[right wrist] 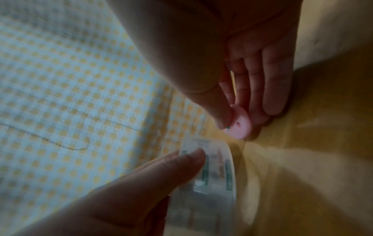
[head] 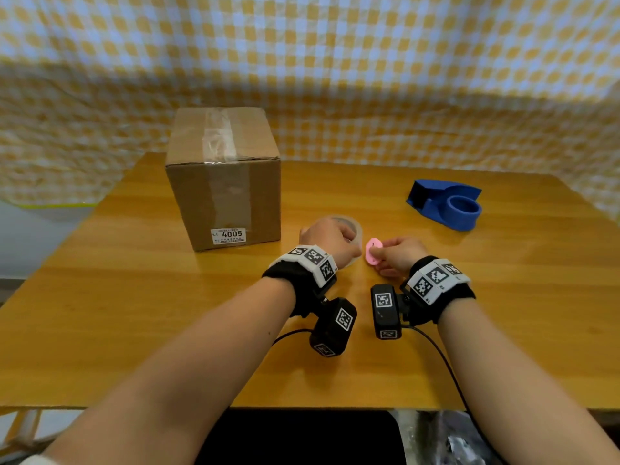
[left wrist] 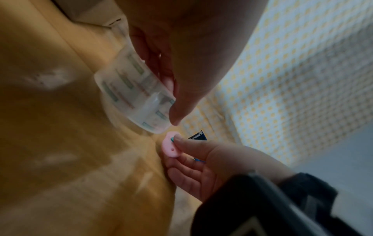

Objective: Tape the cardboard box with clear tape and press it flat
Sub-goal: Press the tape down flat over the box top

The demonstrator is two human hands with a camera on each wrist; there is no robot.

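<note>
A brown cardboard box (head: 224, 182) stands upright on the wooden table (head: 134, 313) at the back left, with clear tape running over its top and down its front. My left hand (head: 330, 238) grips a roll of clear tape (left wrist: 135, 97), thumb on its outer face, just right of the box. My right hand (head: 399, 255) pinches a small pink cutter (head: 373, 251) between thumb and fingers, close beside the roll (right wrist: 212, 172). In the right wrist view the pink cutter (right wrist: 239, 126) sits just above the roll.
A blue tape dispenser (head: 448, 204) lies on the table at the back right. A yellow-and-white checked cloth (head: 335, 78) hangs behind and around the table. Black cables trail from the wrist cameras toward the near table edge.
</note>
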